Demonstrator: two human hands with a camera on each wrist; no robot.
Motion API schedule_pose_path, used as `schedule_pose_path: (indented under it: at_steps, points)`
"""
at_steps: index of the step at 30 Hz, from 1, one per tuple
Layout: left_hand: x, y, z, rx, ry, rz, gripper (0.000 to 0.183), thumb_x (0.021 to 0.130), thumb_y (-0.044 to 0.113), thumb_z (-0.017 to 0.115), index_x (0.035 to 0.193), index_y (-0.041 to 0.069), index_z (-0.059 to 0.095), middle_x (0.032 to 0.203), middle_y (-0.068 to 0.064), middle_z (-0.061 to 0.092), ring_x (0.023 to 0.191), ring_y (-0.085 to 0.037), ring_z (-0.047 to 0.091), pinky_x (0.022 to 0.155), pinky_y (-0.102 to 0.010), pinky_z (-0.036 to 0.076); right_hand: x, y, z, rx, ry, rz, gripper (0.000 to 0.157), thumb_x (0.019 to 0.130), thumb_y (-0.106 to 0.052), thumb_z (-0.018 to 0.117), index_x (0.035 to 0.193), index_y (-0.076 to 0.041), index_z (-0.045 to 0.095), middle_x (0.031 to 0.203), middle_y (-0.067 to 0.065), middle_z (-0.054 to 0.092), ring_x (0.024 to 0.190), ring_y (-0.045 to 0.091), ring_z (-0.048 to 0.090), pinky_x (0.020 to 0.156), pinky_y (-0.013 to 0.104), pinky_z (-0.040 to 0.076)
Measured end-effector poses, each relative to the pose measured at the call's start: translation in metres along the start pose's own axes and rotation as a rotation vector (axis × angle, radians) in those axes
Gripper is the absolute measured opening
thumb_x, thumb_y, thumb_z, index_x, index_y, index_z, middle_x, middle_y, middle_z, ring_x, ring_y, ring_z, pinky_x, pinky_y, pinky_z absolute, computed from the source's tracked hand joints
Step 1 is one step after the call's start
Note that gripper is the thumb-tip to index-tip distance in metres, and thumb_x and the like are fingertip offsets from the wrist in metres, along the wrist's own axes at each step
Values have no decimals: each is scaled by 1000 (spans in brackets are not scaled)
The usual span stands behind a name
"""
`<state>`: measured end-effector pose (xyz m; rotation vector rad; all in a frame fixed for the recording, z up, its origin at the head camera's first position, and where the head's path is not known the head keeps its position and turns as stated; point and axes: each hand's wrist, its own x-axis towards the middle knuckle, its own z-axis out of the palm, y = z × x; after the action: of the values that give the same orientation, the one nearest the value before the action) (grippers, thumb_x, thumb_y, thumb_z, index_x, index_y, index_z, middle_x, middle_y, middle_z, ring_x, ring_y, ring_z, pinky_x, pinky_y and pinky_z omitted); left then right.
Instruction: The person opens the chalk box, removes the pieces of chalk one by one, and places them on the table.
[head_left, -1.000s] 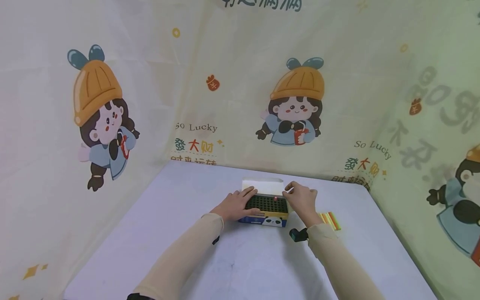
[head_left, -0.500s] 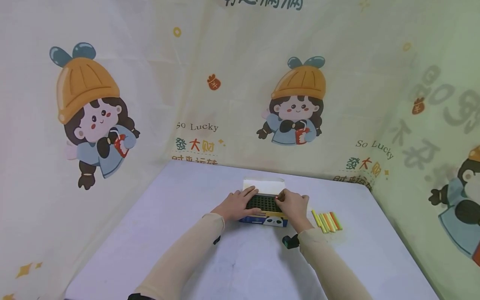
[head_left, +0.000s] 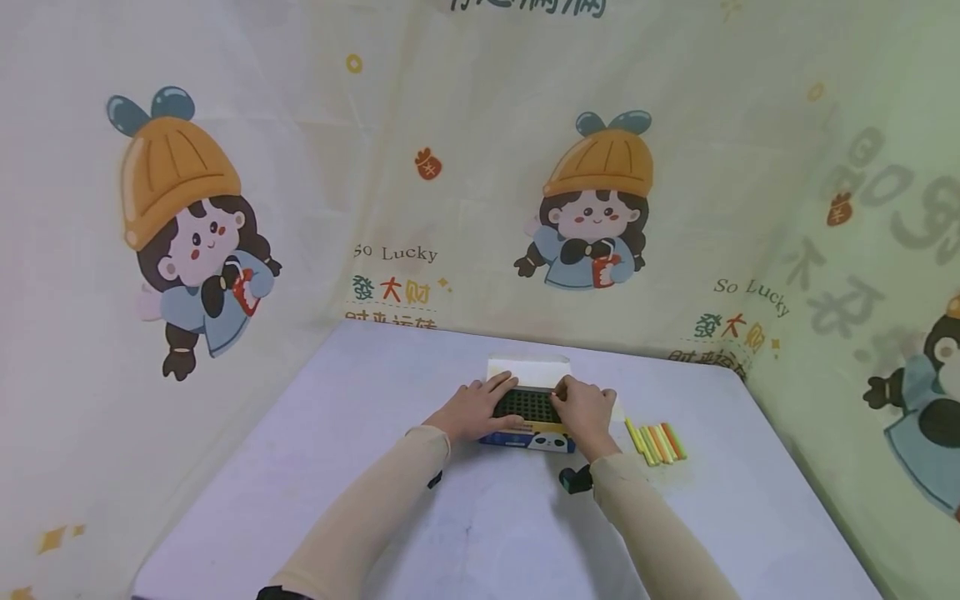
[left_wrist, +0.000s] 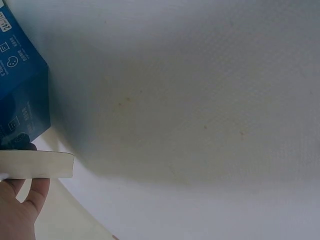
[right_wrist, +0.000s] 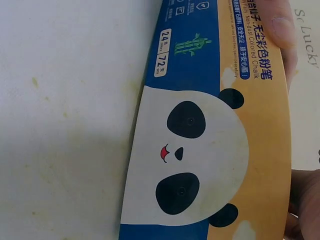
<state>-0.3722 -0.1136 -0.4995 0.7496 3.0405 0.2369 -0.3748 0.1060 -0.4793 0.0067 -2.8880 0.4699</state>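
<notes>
A chalk box [head_left: 517,439] with a panda on its blue and yellow front stands on the table, lid raised at the back. Its top shows a black grid of holes [head_left: 528,406]. My left hand [head_left: 468,412] grips the box's left end, fingers spread over the top and thumb along the front edge. At the box's right end, my right hand [head_left: 587,412] pinches at the grid where a red chalk stick stood; the fingers largely hide the stick. In the right wrist view, the panda front [right_wrist: 210,145] fills the middle, with the left thumb [right_wrist: 280,27] at its edge.
Several yellow, green and orange chalk sticks [head_left: 656,442] lie side by side on the white table [head_left: 465,533], right of the box. The open lid [head_left: 528,369] rises behind the grid. A printed cloth backdrop [head_left: 480,208] hangs beyond the table.
My right hand has moved left and down from beside the box onto the red chalk stick's spot, uncovering the loose chalk. My left hand has stayed on the box.
</notes>
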Motion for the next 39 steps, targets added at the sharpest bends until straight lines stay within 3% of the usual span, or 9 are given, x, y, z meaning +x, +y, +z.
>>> schedule_pose_path:
  at_steps: [11,19,27,31,36,39]
  points:
    - [0,0,-3,-12,-2,-4,88,98,80,33,168,29,18,174,5,18,142,-32,47,113,-56,40,-1,1,-3,6,-3,-32,18,100,-28,70,103,-11,70,87,5,74,87,28,63,100,58,35]
    - [0,2,-5,-10,-14,-10,88,98,79,35,168,28,18,174,4,18,142,-32,46,113,-56,40,-2,-2,-9,-15,-3,-105,17,107,-25,57,108,-8,57,65,3,61,67,23,62,92,57,37]
    - [2,-1,-1,-11,-8,-7,88,97,81,33,168,30,18,174,5,18,142,-32,46,114,-56,39,-1,-5,-14,30,-67,-91,22,110,-27,48,119,-6,51,64,4,59,64,24,58,92,57,38]
    - [2,-2,-1,-10,-8,-5,88,98,80,34,168,29,18,174,5,18,142,-32,47,113,-55,40,-1,-2,-13,43,-52,-83,23,107,-28,56,118,-8,59,73,6,68,71,25,62,94,57,39]
    - [2,-2,-1,-13,-6,0,88,97,81,33,168,30,18,174,5,18,142,-32,47,112,-55,40,0,-1,-10,54,-32,-71,20,103,-26,66,111,-10,72,106,7,79,94,28,71,97,59,40]
    - [1,-2,-1,-18,-5,0,88,97,81,33,168,30,17,174,6,17,141,-32,47,112,-54,41,0,-1,-9,67,-25,-70,14,102,-23,68,105,-11,73,106,6,79,94,29,71,97,60,39]
